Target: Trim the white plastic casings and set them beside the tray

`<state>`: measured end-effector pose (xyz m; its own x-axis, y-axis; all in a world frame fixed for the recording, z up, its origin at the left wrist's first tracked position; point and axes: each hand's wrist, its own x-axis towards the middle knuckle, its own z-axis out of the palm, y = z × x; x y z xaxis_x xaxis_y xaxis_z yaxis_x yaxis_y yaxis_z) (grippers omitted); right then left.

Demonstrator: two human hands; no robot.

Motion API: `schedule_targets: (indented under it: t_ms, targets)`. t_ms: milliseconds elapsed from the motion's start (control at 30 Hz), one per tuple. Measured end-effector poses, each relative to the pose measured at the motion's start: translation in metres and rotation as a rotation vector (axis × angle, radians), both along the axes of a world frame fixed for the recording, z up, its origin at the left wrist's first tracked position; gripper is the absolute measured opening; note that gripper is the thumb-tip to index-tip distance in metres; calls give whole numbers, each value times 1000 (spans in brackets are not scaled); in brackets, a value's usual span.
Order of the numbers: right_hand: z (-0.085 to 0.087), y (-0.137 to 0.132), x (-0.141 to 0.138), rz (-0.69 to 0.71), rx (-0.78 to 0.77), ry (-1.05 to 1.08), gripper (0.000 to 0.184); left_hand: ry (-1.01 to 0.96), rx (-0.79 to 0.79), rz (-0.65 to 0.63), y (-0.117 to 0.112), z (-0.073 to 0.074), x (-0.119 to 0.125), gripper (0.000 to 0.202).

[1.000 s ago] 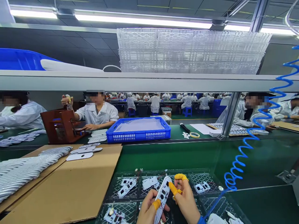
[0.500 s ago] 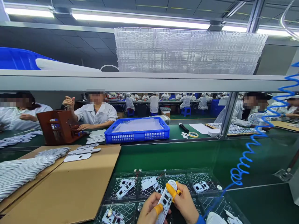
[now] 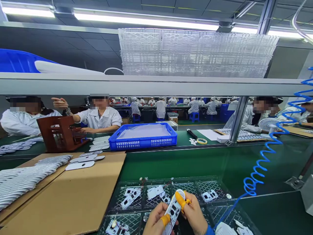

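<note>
A long white plastic panel (image 3: 173,211) with dark round holes stands tilted between my two hands. My left hand (image 3: 155,222) grips its lower part, and a yellow finger cot covers one fingertip. My right hand (image 3: 194,215) pinches the panel's upper part, with yellow cots on thumb and finger. Below my hands lies a clear tray (image 3: 168,180) with mesh-floored compartments. It holds several white electronic parts with thin wires, such as one (image 3: 132,197) to the left and one (image 3: 209,195) to the right. My hands hide the tray's middle.
To the left, a cardboard sheet (image 3: 73,195) carries rows of white pieces (image 3: 29,176). A coiled blue air hose (image 3: 254,178) hangs to the right. Beyond a grey shelf beam (image 3: 146,85), a co-worker (image 3: 99,117) sits behind a blue crate (image 3: 143,138).
The panel has tilted and its top has shifted right, with my right thumb now on it. The co-worker opposite has raised an arm and points left. The view has shifted slightly.
</note>
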<state>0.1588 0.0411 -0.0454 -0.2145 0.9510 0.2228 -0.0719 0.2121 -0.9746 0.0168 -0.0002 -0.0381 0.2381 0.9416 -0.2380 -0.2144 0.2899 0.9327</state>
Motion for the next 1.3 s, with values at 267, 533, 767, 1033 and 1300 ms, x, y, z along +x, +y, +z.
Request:
schedule_targets:
  t_ms: [267, 533, 767, 1033, 1300]
  targets:
    - [3, 0, -1, 34, 29, -16, 40, 4, 4, -5, 0, 1, 0, 42]
    - [5, 1, -2, 14, 14, -23, 43, -2, 5, -13, -2, 4, -1, 43]
    - [3, -5, -6, -116, -91, 4, 48, -25, 3, -6, -2, 6, -1, 37]
    - [-16, 4, -2, -41, -109, 61, 48, -33, 19, 0, -4, 8, 0, 40]
    - [-4, 4, -3, 42, -96, 88, 42, -23, 29, 8, -2, 6, 2, 46]
